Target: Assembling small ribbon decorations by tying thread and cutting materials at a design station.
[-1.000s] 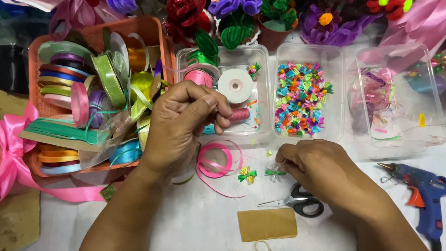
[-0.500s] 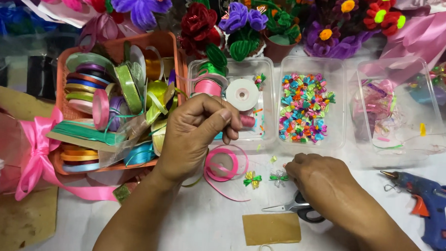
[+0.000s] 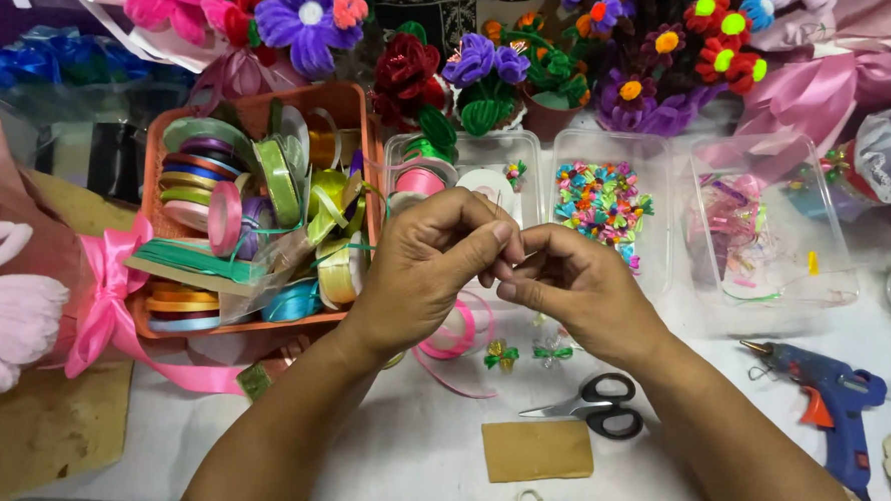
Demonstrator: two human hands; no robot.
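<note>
Your left hand (image 3: 430,270) and right hand (image 3: 574,286) meet above the white surface (image 3: 407,449), fingers (image 3: 496,238) pressed together at the tips — what they pinch is too small to tell. Just below them lie a roll of pink ribbon (image 3: 457,331), two tiny ribbon bows (image 3: 526,356) and black-handled scissors (image 3: 599,413). The orange basket (image 3: 366,127) of ribbon spools sits to your left — the blue glue gun (image 3: 830,398) lies well to the right.

Two hands (image 3: 505,273), one scissors (image 3: 599,413)
</note>
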